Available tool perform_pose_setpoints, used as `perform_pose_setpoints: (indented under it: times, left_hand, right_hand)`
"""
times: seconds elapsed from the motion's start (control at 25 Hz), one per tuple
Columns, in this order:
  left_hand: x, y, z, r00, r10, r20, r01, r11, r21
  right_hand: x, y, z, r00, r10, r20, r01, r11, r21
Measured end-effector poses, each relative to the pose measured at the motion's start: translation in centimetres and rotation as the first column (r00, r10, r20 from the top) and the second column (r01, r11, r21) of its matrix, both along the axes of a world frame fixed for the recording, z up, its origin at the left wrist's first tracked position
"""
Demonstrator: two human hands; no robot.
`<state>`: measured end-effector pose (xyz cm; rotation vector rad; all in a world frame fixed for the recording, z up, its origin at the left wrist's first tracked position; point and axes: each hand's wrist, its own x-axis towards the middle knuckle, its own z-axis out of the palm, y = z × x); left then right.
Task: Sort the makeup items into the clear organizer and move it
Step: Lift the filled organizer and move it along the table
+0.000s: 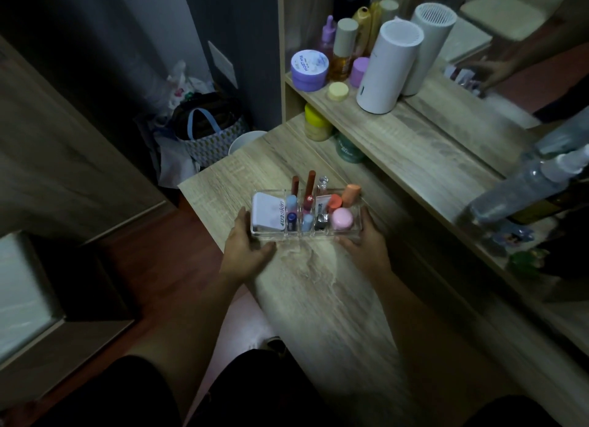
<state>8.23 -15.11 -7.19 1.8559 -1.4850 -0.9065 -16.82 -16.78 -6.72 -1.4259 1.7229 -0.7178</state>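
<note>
Both grips clasp clear organizer (306,232): left hand (245,245), right hand (366,243); roughly eleven items.

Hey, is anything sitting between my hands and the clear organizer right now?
No. The left hand touches the left end of the clear plastic organizer and the right hand its right end; only bare wooden tabletop lies in front of it.

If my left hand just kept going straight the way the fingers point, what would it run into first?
The left hand already touches the clear organizer at its left end, near the white compact, so it would press into that wall first.
</note>
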Motion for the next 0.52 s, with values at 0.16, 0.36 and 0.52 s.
perform_pose_setpoints:
  times: [0.16,0.36,0.52]
  left_hand:
    - [0.6,-1.7,0.9,0.996,-0.09,0.006,0.09,0.996,0.006]
    - [0.5,-1.9,0.9,0.992,-0.111,0.061,0.11,0.994,0.029]
    - [0.7,-2.0,0.5,0.992,-0.11,0.064,0.107,0.993,0.046]
  right_hand:
    - [0.1,-0.4,0.3,1.0,0.002,0.028,-0.002,1.0,-0.009]
    - [0.5,0.1,0.6,0.998,-0.039,0.056,0.041,0.999,-0.033]
    - [0.4,0.0,1.2,1.0,0.003,-0.03,-0.007,0.994,-0.108]
